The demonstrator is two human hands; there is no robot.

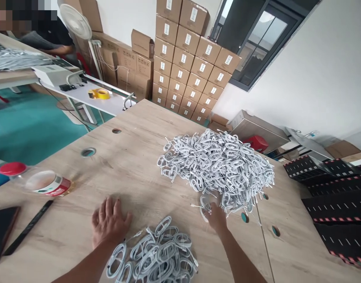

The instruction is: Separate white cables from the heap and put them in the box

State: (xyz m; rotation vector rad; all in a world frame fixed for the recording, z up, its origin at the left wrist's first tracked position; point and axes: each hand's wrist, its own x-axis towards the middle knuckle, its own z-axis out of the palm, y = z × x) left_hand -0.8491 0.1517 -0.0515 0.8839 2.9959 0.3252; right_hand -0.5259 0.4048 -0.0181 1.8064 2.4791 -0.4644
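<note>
My left hand [111, 220] lies flat on the wooden table with its fingers spread and nothing in them. Just right of it, nearest to me, is a smaller pile of coiled white cables [161, 255]. Farther off, a large heap of the same coiled cables [218, 161] covers part of the tabletop. At the near edge of that heap, my right hand [217, 220] has its fingers closed on a coiled cable [203, 202]. Some of its fingertips are hidden from view.
A red-capped bottle [47, 182], a black strip [28, 228] and a dark flat object [3, 232] lie at left. Black slotted holders [339, 212] stand at right. Stacked cartons [183, 59] rise behind the table [133, 157]. Another person [50, 35] sits at far left.
</note>
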